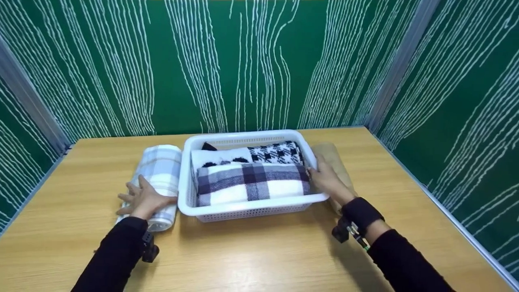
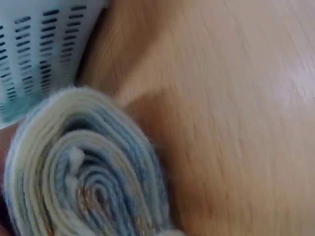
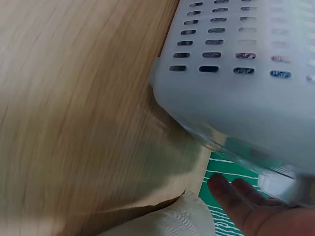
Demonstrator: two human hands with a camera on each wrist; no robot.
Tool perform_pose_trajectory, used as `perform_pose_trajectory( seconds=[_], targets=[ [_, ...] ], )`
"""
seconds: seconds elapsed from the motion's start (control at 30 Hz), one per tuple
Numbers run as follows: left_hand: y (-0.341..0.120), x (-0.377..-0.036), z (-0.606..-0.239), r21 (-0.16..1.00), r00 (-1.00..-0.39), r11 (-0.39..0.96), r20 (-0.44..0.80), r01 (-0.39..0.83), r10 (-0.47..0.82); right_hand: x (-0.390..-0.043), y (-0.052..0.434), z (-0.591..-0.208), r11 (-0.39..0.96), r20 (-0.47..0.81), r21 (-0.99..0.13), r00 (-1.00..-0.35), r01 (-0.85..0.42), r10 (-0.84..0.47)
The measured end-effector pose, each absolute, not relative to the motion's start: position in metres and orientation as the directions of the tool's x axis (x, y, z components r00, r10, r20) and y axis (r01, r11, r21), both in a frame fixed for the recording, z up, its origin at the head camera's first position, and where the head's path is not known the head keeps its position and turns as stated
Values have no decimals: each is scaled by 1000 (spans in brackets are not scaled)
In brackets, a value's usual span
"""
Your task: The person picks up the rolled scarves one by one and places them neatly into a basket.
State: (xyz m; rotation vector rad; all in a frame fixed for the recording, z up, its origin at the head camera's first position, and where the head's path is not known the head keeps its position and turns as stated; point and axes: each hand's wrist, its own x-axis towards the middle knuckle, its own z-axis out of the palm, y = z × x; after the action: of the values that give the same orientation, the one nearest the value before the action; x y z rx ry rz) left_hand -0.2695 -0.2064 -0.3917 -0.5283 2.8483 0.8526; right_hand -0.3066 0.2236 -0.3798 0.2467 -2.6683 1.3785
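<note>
Fingers (image 1: 144,185) over table (image 1: 227,255), green walls (image 1: 174,101)

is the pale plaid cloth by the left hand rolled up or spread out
Rolled up: the pale plaid cloth shows its end coiled in layers, left wrist view.

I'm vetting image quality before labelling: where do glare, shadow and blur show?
Head: pale glare on the table, shadow by the basket; left wrist: the table's grain smeared, the rolled cloth soft, shadow beside it; right wrist: shadow on the table, the basket's slots washed out toward the picture's right edge.
</note>
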Motion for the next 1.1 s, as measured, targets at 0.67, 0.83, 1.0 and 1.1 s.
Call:
perform_pose_trajectory(
  seconds=[0.67,0.83,1.0,1.1],
  targets=[
    [-224,-225,-396,466,-957,844,-234,-264,-170,-305,223,-378,487,96,-864,-992,-124,-83],
    [-226,-202,-400,449,-971,868,-197,-214,-137,-305,223,-380,446,91,-887,-992,-122,-89],
    [-225,-181,-403,429,-979,886,-171,-176,-112,-305,224,-380,437,79,-893,-994,-107,-81],
    [-224,-169,-404,417,-981,894,-163,-164,-104,-306,224,-381,424,68,-901,-995,-95,-77]
  ],
)
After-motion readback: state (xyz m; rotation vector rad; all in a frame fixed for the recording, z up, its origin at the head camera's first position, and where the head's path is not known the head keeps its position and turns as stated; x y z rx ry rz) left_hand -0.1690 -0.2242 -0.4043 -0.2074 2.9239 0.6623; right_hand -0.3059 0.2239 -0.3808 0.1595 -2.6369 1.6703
